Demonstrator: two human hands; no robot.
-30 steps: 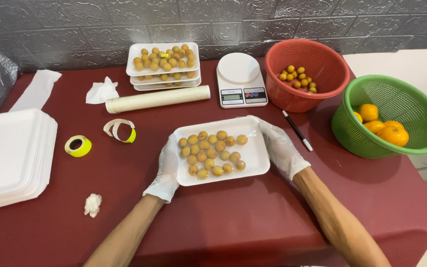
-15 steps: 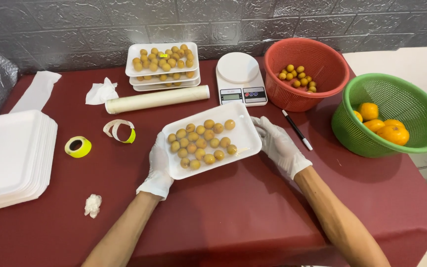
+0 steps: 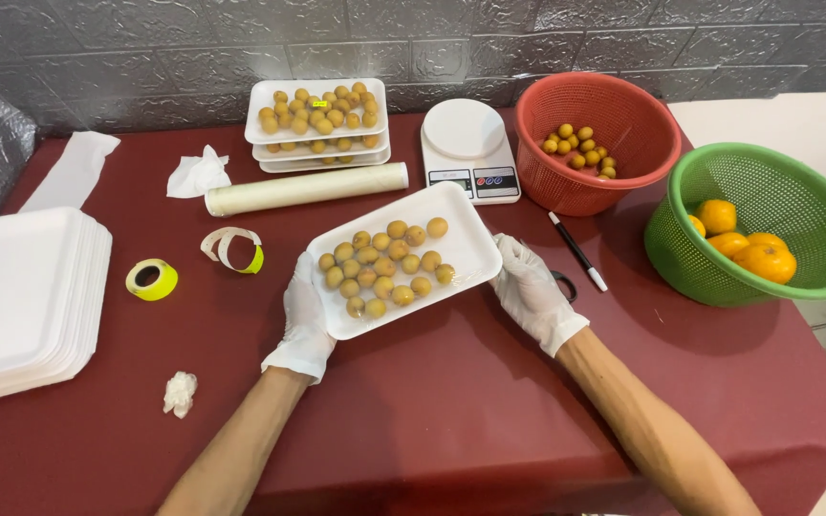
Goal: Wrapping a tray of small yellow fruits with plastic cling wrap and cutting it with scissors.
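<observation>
Centrally, both gloved hands grasp a white foam tray (image 3: 461, 229) of small yellow-brown fruits (image 3: 384, 268), tilted over the surface's (image 3: 451, 401) middle: the left hand (image 3: 306, 320) clasps its near-left corner, the right hand (image 3: 531, 291) its right end. A kitchen scale (image 3: 468, 148) and film roll (image 3: 306, 188) lie toward the far edge

Hidden and cut-off parts around the table

The lower filled trays (image 3: 319, 155) show only their front rims under the top one; the foam tray stack (image 3: 21, 296) runs off the left edge, and a dark object (image 3: 562, 284) hides behind the right hand (image 3: 532, 294).
</observation>
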